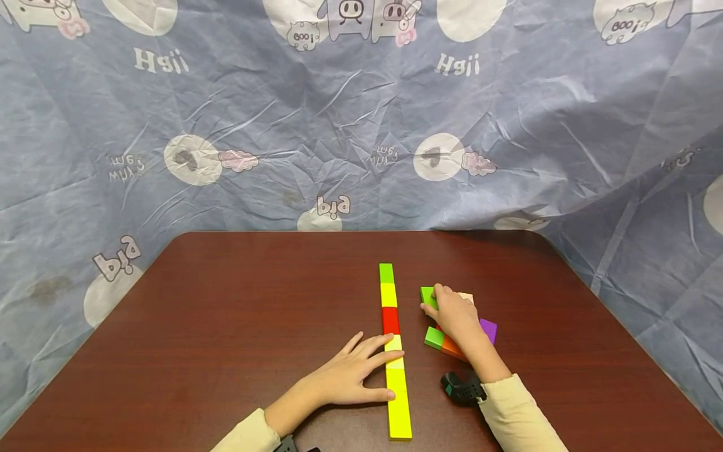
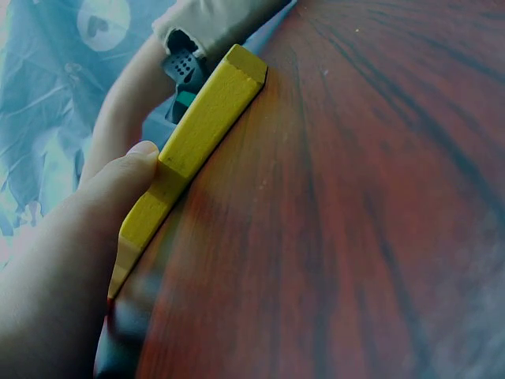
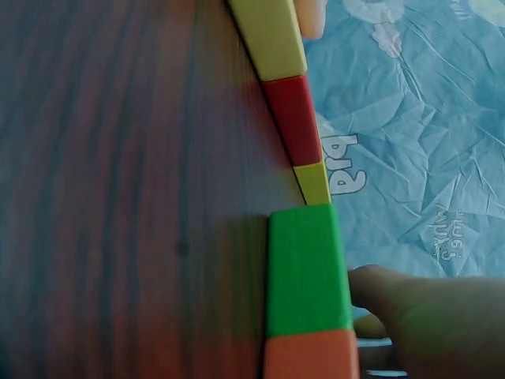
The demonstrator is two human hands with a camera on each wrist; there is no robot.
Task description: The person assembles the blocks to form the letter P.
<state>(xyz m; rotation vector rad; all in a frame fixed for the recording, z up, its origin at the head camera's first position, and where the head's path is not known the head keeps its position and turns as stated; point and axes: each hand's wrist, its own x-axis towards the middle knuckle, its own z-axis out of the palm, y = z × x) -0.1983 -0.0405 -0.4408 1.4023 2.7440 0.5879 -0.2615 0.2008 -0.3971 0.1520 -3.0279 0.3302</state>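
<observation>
A straight row on the table holds a green block (image 1: pixel 386 272), a yellow block (image 1: pixel 388 295), a red block (image 1: pixel 391 320), a pale yellow block (image 1: pixel 396 359) and a long yellow block (image 1: pixel 400 417) nearest me. My left hand (image 1: pixel 344 376) lies at the row from the left with fingers spread, fingertips over the pale yellow block and thumb against the long yellow block (image 2: pixel 209 114). To the right, my right hand (image 1: pixel 456 315) pinches a green block (image 1: pixel 427 295) between thumb and fingers, at the far edge of a loose cluster. The palm hides part of that cluster.
Around my right hand lie another green block (image 1: pixel 433 338), an orange block (image 1: pixel 454 349), a purple block (image 1: pixel 489 329) and a pale block (image 1: pixel 467 297). A black wrist device (image 1: pixel 463 388) sits below the right wrist. Behind the table (image 1: pixel 254 282) hangs a printed grey-blue cloth (image 1: pixel 350 113).
</observation>
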